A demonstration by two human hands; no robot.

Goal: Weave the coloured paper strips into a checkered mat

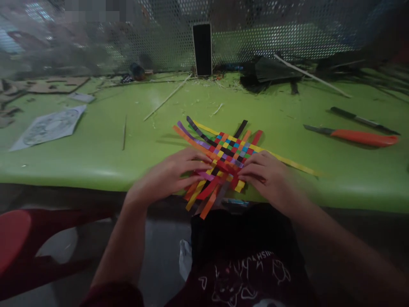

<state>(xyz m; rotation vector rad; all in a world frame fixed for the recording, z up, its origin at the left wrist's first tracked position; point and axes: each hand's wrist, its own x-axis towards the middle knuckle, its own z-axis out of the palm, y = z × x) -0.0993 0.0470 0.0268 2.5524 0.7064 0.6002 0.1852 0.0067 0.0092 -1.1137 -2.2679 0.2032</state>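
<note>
A small mat of woven coloured strips [227, 150] lies at the front edge of the green table. Loose strip ends in orange, purple, black, yellow and red stick out around it. My left hand [179, 170] has its fingers on the mat's left side, closed at the strips there. On the right, my right hand [268, 172] pinches at a red strip [228, 167] near the mat's right edge. The fingertips hide part of the weave. Several strip ends, among them an orange one [208, 205], hang over the table edge.
An orange-handled knife [361, 136] and a black-handled knife [364, 119] lie at the right. A phone [203, 49] leans upright at the back, near thin sticks [168, 97] and scraps. A printed paper [51, 128] is at the left, above a red stool [14, 234].
</note>
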